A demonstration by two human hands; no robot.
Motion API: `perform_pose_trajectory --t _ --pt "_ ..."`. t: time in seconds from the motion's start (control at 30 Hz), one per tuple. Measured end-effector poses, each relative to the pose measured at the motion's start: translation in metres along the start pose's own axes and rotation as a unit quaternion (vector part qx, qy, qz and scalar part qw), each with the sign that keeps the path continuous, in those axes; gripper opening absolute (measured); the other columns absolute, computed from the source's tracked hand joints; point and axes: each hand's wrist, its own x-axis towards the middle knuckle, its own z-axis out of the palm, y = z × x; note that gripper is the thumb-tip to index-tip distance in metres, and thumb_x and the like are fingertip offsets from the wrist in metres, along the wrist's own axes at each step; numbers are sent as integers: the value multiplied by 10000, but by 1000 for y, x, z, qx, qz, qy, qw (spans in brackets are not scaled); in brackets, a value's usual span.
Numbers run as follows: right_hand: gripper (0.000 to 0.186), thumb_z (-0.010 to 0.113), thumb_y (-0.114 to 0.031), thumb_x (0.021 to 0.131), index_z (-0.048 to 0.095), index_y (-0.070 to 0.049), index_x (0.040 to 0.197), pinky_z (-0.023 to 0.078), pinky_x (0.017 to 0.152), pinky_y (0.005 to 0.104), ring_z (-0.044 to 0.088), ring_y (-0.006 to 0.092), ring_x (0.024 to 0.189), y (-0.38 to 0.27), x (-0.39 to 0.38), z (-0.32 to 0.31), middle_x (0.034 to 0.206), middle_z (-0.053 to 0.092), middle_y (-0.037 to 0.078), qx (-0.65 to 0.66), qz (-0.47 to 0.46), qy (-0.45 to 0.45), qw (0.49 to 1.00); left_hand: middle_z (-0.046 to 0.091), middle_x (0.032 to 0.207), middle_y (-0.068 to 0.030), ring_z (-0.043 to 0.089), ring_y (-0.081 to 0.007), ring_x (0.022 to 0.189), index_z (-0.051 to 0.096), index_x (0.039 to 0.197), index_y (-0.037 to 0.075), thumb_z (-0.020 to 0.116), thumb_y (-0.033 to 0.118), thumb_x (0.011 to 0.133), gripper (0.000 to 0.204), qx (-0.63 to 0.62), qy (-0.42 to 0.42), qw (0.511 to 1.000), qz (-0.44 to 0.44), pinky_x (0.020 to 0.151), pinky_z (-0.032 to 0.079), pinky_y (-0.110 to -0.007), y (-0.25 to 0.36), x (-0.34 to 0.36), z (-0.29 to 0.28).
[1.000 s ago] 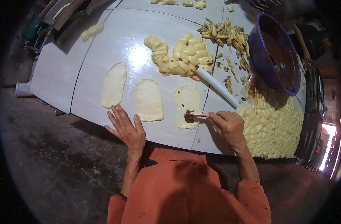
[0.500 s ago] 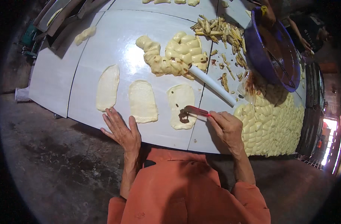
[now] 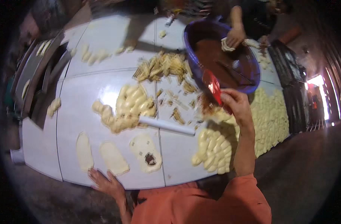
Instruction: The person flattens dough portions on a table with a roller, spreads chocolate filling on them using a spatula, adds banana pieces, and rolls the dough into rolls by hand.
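Note:
My right hand [image 3: 237, 104] grips a red spatula [image 3: 214, 87], raised beside the near rim of a purple basin [image 3: 189, 48] that holds brown paste [image 3: 211, 52]. At the table's near edge my left hand [image 3: 107, 184] lies with fingers spread, its tips by the flattened dough pieces. The leftmost of these is a plain narrow oval [image 3: 83, 151], and a plain middle piece [image 3: 114, 158] lies beside it. A third flattened dough piece [image 3: 138, 143] carries a dark brown smear [image 3: 150, 159] and a few small spots.
A white tube [image 3: 170, 126] lies against piled dough lumps [image 3: 131, 102]. Behind are yellow-brown strips [image 3: 163, 67]; rows of dough pieces [image 3: 269, 119] cover the right side. Across the basin, another person's hand [image 3: 235, 36] holds something pale. Trays [image 3: 40, 74] stand at left.
My right hand has lifted the spatula off the third dough piece and carried it up and right to the basin. The view has shifted; my left hand stays near the table edge.

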Motion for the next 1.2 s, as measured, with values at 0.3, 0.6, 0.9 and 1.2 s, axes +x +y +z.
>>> perform_pose_trajectory --t 0.3,0.6,0.9,1.2 --pt "260 768 -280 840 819 -121 1040 567 836 436 743 333 915 22 124 -77 956 771 158 -545 -80 9 834 191 1735 -101 111 -337 1606 229 1664 127 375 401 1107 638 43 8 999 9 1233 43 -644 -7 -1 15" --pt "374 812 -294 852 802 -32 1120 477 591 346 595 134 636 7 140 -94 802 743 70 -307 52 -118 943 203 1733 -97 104 -328 1608 243 1657 111 358 406 1109 633 33 23 999 -8 1242 10 -622 -6 3 15" --pt "449 836 -291 891 751 40 1183 420 514 239 544 78 586 38 141 -109 787 705 45 -100 145 -167 970 216 1727 -111 98 -334 1608 229 1657 93 392 373 1102 643 19 38 999 4 1246 12 -614 -7 -1 14" --pt "374 794 -226 907 741 37 1168 421 512 234 561 69 588 -13 103 -55 802 694 31 -90 88 -186 975 256 1700 -187 160 -401 1586 275 1633 33 477 309 1061 666 -52 16 998 -28 1229 46 -638 -2 -4 -8"
